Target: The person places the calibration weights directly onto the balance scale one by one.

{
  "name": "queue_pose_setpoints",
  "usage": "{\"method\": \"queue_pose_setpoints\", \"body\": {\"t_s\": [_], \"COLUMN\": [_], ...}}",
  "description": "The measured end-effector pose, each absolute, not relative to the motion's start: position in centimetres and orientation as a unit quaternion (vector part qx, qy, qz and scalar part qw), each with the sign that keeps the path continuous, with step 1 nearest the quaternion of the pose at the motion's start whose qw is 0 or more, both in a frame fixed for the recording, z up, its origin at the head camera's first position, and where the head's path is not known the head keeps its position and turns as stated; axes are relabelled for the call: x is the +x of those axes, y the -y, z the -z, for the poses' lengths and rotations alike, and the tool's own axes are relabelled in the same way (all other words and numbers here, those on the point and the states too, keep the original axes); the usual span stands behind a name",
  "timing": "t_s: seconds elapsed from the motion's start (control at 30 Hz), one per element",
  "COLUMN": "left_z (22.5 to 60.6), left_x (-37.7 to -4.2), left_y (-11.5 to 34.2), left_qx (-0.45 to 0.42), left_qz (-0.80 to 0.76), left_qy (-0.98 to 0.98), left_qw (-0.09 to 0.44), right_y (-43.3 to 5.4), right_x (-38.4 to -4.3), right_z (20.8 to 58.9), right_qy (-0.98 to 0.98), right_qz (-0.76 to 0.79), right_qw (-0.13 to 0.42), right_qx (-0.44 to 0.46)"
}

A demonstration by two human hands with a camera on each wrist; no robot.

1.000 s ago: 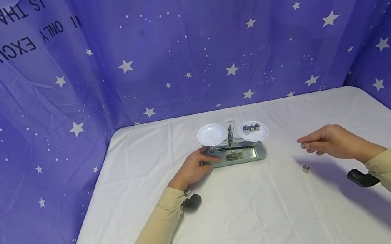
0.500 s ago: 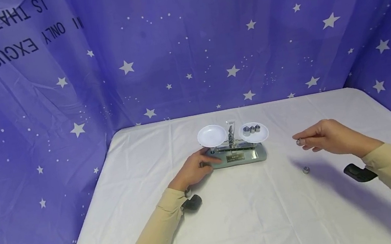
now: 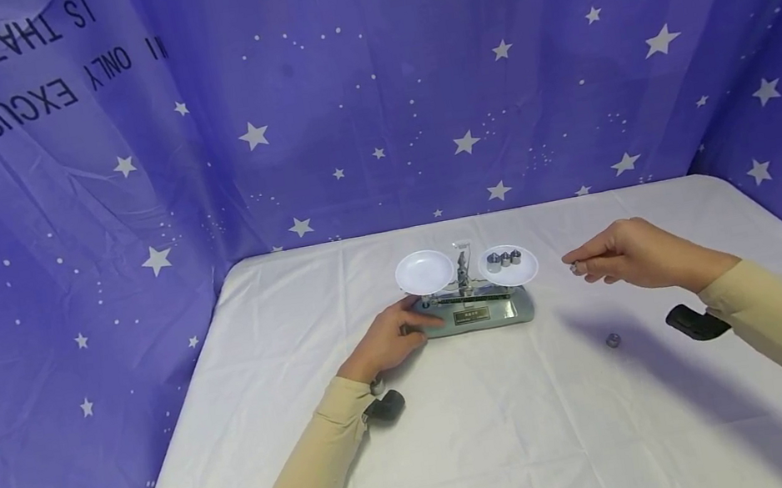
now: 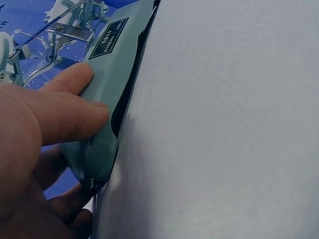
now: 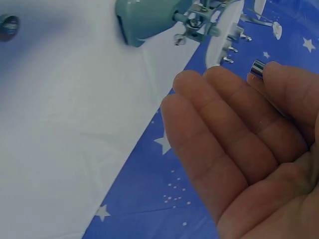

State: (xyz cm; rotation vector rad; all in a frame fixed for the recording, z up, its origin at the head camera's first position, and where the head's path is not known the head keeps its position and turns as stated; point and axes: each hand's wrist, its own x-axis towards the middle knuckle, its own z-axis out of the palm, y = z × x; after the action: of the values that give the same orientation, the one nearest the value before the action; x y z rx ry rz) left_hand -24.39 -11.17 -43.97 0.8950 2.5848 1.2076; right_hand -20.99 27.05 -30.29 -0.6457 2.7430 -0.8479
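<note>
A small balance scale with a grey-green base (image 3: 510,309) stands on the white cloth. My left hand (image 3: 384,341) holds the left end of that base, thumb and index finger on top, other fingers around the end in the left wrist view. Between thumb and fingertips my right hand (image 3: 639,253) pinches a small shiny metal weight (image 5: 257,68), raised over the cloth to the right of the scale. Several metal weights (image 3: 494,263) stand in a row on the right pan (image 3: 529,267), which sits lower than the bare left pan (image 3: 423,272).
Another metal weight (image 3: 613,340) stands on the white tablecloth (image 3: 496,439), below the right hand. A black wrist camera (image 3: 385,407) sits under each forearm. Blue star-patterned curtains (image 3: 369,95) enclose the table at the back and sides.
My right hand has moved left and away from me, toward the right pan, carrying the pinched weight. My left hand stays on the base.
</note>
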Motion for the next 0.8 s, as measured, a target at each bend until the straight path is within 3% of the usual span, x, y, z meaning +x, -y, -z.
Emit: {"method": "queue_pose_setpoints", "body": {"t_s": [0.8], "left_z": [43.9], "left_x": [-24.5], "left_y": [11.0], "left_qx": [0.297], "left_qz": [-0.406], "left_qy": [-0.861], "left_qw": [0.077], "right_y": [-22.9], "right_x": [-23.4], "right_z": [30.1], "right_qy": [-0.935], "right_qz": [0.201], "right_qw": [0.017], "right_qx": [-0.29]}}
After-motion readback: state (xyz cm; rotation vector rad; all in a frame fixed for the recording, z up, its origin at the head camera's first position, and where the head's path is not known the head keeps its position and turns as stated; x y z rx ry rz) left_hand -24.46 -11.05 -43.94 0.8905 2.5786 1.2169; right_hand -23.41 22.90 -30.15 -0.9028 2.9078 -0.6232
